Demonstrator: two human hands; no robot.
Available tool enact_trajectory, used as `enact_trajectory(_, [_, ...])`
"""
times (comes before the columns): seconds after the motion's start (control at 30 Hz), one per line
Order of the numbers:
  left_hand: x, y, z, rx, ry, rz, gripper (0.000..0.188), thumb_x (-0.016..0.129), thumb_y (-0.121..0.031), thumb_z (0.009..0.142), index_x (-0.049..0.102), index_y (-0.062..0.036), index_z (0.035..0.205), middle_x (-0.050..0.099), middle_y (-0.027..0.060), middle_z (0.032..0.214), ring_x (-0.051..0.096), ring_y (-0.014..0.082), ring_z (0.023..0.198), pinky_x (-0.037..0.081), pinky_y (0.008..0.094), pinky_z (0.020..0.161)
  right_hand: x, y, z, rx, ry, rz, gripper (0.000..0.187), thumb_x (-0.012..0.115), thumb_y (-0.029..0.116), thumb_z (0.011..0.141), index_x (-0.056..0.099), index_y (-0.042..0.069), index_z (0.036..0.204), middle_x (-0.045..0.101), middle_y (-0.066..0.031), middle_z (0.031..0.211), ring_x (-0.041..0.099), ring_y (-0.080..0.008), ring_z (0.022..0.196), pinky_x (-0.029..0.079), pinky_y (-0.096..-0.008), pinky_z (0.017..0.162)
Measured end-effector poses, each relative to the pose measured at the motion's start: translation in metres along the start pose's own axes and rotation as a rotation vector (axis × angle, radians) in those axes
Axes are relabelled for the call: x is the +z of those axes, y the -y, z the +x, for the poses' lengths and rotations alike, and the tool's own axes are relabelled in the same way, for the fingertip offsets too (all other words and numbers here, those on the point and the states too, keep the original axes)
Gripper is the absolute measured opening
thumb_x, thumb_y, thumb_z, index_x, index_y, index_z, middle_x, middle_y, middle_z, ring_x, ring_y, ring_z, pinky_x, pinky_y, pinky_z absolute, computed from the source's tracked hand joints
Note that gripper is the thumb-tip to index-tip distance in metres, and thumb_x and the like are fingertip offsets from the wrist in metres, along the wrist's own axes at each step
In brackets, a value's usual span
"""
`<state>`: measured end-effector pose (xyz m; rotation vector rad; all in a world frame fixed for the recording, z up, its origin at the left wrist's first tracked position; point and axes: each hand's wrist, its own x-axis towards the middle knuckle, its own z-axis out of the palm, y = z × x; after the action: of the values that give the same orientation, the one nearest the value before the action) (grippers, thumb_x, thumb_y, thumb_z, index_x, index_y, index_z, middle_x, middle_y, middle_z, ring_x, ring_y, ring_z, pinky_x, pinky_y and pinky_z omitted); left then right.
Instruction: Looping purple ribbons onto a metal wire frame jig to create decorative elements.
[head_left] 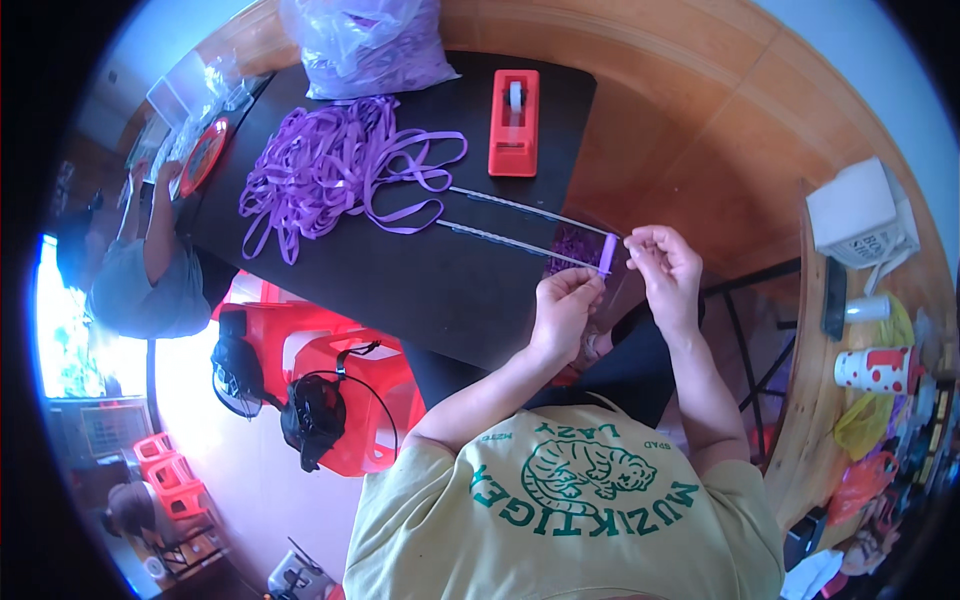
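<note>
At the near right edge of the dark table [350, 275], left hand [566, 308] has thumb and fingers pinched closed at the near end of a short purple strip [610, 252]; right hand [664, 268] holds thumb and fingertips together just beside its far end, cannot tell if gripping. Two thin silvery strands [505, 203] run left from strip to purple ribbon heap [320, 165]. Red tape dispenser [514, 155] far side, clear plastic bag [375, 45] far left, behind heap

Plastic bag [372, 52], its top beyond the view's upper edge.
</note>
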<state>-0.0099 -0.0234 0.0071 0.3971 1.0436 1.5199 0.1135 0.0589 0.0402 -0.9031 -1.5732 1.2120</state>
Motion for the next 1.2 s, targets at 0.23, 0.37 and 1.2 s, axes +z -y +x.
enact_trajectory(0.23, [0.004,-0.001,0.001,-0.025,-0.024,-0.028,0.006,0.058,-0.001,0.086,0.064,-0.0004,0.084,0.060,0.0005,0.071,0.050,0.0055,0.062,0.039,0.0184,0.056,0.060,0.019,0.104,0.185,0.201,0.096,0.014,0.064,0.018,0.088,0.066,0.004,0.087,0.064,-0.0001,0.083,0.055,-0.0051,0.067,0.039,-0.0167,0.058])
enact_trajectory(0.37, [0.006,-0.001,0.001,-0.038,-0.044,0.002,0.006,0.059,-0.001,0.084,0.064,-0.0005,0.084,0.062,0.0017,0.074,0.053,0.0068,0.064,0.040,0.0194,0.058,0.097,0.028,0.137,0.380,0.192,0.023,0.021,0.069,0.025,0.084,0.066,0.005,0.083,0.063,-0.0003,0.082,0.053,-0.0049,0.067,0.037,-0.0187,0.059])
enact_trajectory(1.2, [0.015,-0.024,-0.016,-0.053,0.035,-0.251,0.006,0.057,-0.001,0.086,0.062,0.0018,0.086,0.062,0.0050,0.068,0.052,0.0078,0.049,0.034,0.0223,0.040,0.137,0.037,0.076,0.421,-0.050,0.261,0.010,0.070,0.020,0.081,0.065,0.012,0.080,0.060,0.0008,0.082,0.047,-0.0095,0.085,0.032,-0.0334,0.079])
